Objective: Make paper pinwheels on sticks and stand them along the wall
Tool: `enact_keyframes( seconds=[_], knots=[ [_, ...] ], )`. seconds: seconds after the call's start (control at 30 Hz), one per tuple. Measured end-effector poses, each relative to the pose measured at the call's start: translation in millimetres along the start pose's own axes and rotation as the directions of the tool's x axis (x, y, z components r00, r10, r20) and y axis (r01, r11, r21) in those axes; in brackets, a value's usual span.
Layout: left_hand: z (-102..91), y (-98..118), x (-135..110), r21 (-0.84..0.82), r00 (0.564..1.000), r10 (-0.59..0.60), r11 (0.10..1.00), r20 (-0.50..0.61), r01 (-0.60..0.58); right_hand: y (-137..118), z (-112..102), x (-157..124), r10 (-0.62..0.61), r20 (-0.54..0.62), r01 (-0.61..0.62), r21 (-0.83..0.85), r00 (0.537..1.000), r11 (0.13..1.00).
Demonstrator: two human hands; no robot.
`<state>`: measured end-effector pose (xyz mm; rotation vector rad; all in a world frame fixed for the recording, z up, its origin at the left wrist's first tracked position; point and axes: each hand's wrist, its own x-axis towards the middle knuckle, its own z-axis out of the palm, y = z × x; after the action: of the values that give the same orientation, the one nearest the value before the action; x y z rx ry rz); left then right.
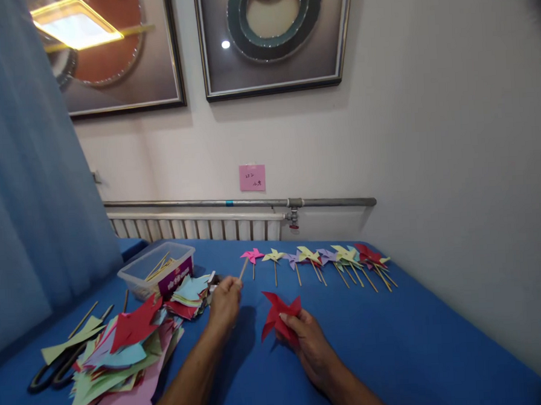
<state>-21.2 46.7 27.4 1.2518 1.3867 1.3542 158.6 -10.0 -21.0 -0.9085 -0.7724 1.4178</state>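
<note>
My left hand (225, 301) is closed around a thin wooden stick (244, 269) that points up and away from me. In my right hand (308, 339) a red paper pinwheel (279, 317) is pinched, thumb on its middle and the other fingers behind it. Its blades are folded, and no stick shows on it. Just beyond my left hand, a pink pinwheel (253, 255) on a stick lies on the blue table; the held stick's tip appears close to it. A yellow pinwheel (274, 256) lies to its right.
More finished pinwheels (346, 256) lie in a row toward the back right. On the left are a heap of cut paper (120, 361), scissors (64, 365) and a clear plastic box (158, 269) with sticks. A radiator (194, 226) and pipe run along the wall behind the blue table (396, 353).
</note>
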Motion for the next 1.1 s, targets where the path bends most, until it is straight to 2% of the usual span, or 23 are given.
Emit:
enact_keyframes(
  seconds=[0.07, 0.13, 0.3, 0.4, 0.53, 0.7, 0.93, 1.1],
  knots=[
    [11.1, -17.3, -10.8, 0.069, 0.995, 0.074, 0.995, 0.072, -0.079, 0.6, -0.4, 0.1, -0.003, 0.009, 0.003, 0.0, 1.0, 1.0],
    [13.2, -24.8, -14.8, 0.145, 0.988, 0.117, 0.981, 0.099, -0.131, 0.9, -0.7, 0.2, -0.009, 0.02, 0.009, -0.001, 1.0, 1.0],
    [6.9, -25.8, -11.8, 0.214, 0.99, 0.097, 0.97, 0.099, -0.116, -0.2, 0.0, 0.1, -0.009, 0.031, 0.009, 0.006, 0.999, 1.0],
    [6.0, -25.3, -12.0, 0.129, 0.99, 0.044, 0.99, 0.132, -0.061, -2.0, 1.2, 0.5, 0.003, 0.019, -0.003, -0.004, 1.0, 1.0],
    [8.9, -20.8, -15.1, -0.063, 0.978, -0.02, 0.997, 0.208, 0.034, -4.0, 2.4, -0.1, 0.028, -0.008, -0.028, -0.019, 1.0, 0.999],
    [13.7, -13.8, -19.1, -0.159, 0.975, -0.112, 0.977, 0.192, 0.143, -4.8, 2.8, -2.2, 0.033, 0.005, -0.033, -0.028, 0.999, 0.999],
    [12.6, -14.1, -21.3, -0.431, 0.932, -0.222, 0.839, 0.287, 0.333, -4.2, 3.2, -2.0, 0.012, 0.008, -0.012, 0.0, 1.0, 1.0],
    [9.0, -14.4, -20.1, -0.482, 0.904, -0.267, 0.776, 0.335, 0.408, -5.2, 4.7, -2.0, 0.009, -0.001, -0.009, 0.013, 1.0, 1.0]
  ],
)
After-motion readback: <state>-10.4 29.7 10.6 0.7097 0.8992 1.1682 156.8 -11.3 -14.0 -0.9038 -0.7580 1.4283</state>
